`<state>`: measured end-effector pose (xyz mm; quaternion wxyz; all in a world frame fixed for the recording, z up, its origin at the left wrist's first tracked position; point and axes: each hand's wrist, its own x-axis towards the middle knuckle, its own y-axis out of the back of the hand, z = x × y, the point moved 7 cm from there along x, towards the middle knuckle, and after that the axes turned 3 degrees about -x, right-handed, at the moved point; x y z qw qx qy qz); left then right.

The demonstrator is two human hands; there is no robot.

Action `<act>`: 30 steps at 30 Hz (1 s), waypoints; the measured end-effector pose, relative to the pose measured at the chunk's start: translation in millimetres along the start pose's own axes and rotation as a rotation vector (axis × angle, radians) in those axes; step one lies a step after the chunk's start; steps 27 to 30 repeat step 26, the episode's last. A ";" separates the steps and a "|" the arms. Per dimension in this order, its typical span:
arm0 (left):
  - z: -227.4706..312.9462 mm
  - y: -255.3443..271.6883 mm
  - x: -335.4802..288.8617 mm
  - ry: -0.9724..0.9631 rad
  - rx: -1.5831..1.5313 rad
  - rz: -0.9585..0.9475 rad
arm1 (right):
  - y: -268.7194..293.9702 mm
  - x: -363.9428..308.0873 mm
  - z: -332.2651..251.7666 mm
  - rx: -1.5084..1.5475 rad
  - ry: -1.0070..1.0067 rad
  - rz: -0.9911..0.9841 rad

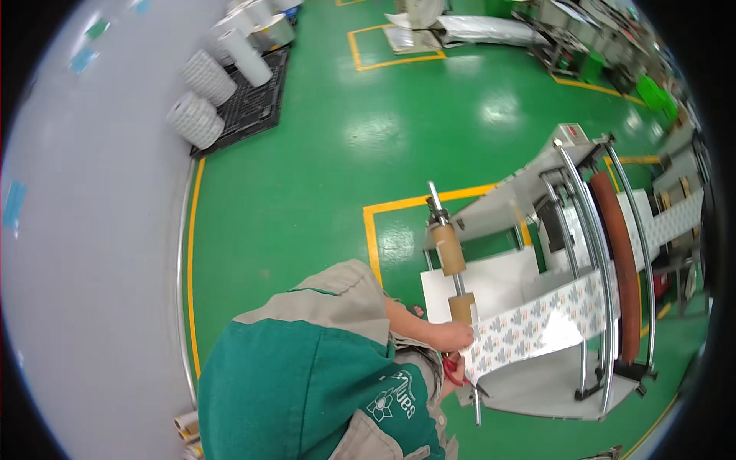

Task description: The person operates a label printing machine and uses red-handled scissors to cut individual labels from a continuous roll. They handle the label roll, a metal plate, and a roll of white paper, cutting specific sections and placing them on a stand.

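My left hand [452, 336] is closed at the near end of a white printed film web [529, 326], beside a brown cardboard core [461, 308] on a metal shaft. Just below it, partly hidden by the sleeve and clothing, my right hand [455, 377] grips red-handled scissors [449, 366]. Their dark blades show at the lower corner of the film. From my hands the film stretches right to the machine's rollers. A second cardboard core [448, 249] sits farther along the same shaft.
The machine frame [529, 383] has metal bars and a reddish-brown roller [616, 264]. Large rolls [195, 120] stand on a black pallet [257, 115] by the left wall. Yellow lines [372, 245] mark the green floor. Other equipment [571, 31] stands at the far right.
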<state>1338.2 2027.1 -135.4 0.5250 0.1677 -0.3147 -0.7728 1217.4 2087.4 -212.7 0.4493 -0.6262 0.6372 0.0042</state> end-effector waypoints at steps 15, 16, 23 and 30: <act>18.1 7.6 10.1 0.042 0.027 0.040 | -41.7 -40.1 -48.7 -0.916 0.503 -0.191; 18.5 2.6 11.5 0.024 0.075 0.011 | -35.9 -39.4 -47.5 -0.953 0.535 -0.189; 18.0 1.2 13.0 0.017 0.014 0.078 | 21.4 3.6 -21.4 -0.698 0.437 -0.114; 20.8 -0.8 11.6 0.025 0.098 0.019 | -2.2 -18.6 -38.6 -0.848 0.520 -0.179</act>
